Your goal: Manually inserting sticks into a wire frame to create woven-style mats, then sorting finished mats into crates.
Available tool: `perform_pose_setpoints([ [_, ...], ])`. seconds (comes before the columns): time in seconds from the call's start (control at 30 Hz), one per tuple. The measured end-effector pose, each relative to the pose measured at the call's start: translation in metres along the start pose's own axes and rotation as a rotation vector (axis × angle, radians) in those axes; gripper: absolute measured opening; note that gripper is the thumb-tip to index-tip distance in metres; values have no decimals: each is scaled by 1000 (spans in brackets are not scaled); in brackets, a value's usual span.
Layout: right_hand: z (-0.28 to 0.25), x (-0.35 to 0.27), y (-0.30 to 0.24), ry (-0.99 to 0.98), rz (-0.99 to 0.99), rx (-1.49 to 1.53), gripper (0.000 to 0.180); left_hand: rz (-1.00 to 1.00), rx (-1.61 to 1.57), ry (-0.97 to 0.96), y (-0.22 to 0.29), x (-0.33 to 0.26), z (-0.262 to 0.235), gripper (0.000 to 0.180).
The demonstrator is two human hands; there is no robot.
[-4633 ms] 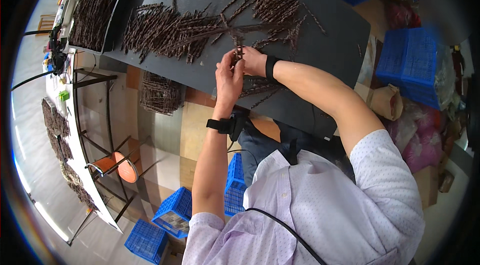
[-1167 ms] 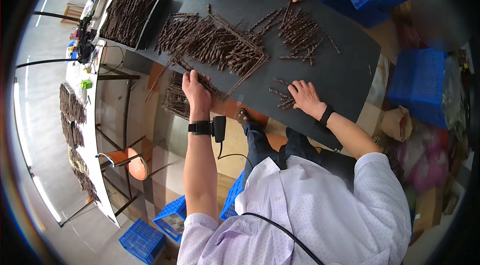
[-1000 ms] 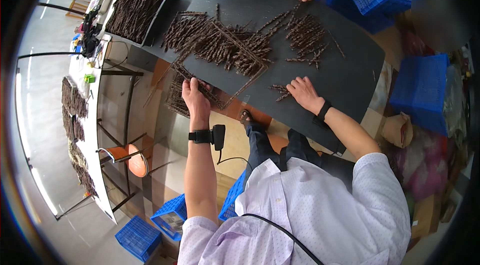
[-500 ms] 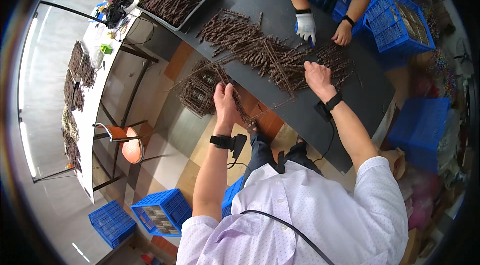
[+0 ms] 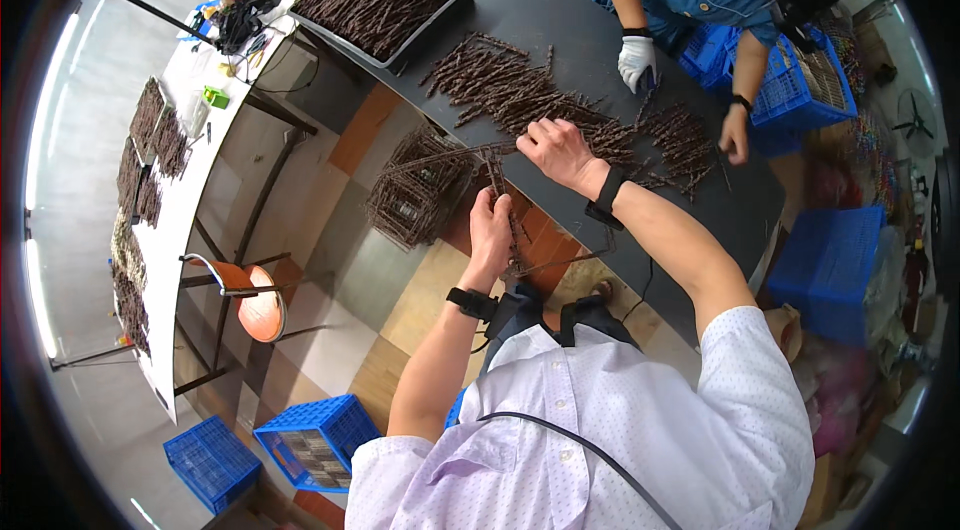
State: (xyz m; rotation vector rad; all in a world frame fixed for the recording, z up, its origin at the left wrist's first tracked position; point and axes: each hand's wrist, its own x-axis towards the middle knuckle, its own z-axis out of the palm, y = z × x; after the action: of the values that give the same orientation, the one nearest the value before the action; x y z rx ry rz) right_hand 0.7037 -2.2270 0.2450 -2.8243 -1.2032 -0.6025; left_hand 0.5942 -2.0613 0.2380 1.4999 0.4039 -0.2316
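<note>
My left hand (image 5: 490, 232) is closed around one side of a thin brown wire-like frame (image 5: 562, 263), held beside the near edge of the grey table. My right hand (image 5: 562, 152) is closed above the table edge, its fingertips at the frame's upper part; whatever is pinched in them is too small to make out. Behind it, a long pile of brown twisted sticks (image 5: 490, 80) lies across the table, with a smaller bunch of sticks (image 5: 680, 142) to its right. More brown frames (image 5: 410, 195) are stacked low, left of my left hand.
A dark tray (image 5: 385, 62) full of brown sticks stands on the grey table (image 5: 690, 260). Across it, a co-worker has a gloved hand (image 5: 637, 60) and a bare hand (image 5: 734, 133) near the sticks. Blue crates (image 5: 825, 275) stand right and lower left; an orange chair (image 5: 262, 305) is left.
My right hand has moved left from the sticks to the frame in my left hand. My left hand has shifted right and slightly down. The co-worker's bare hand has moved right and down.
</note>
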Motion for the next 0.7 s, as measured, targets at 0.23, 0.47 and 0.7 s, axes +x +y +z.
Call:
perform_pose_setpoints([
  [0.23, -24, 8, -16, 122, -32, 589, 8, -35, 77, 137, -33, 16, -62, 21],
  [0.47, -16, -11, 51, 220, 421, 385, 11, -47, -192, 477, -77, -16, -152, 21],
  [0.7, 77, -48, 87, -228, 430, 123, 13, -91, -452, 702, -136, -44, -219, 9],
])
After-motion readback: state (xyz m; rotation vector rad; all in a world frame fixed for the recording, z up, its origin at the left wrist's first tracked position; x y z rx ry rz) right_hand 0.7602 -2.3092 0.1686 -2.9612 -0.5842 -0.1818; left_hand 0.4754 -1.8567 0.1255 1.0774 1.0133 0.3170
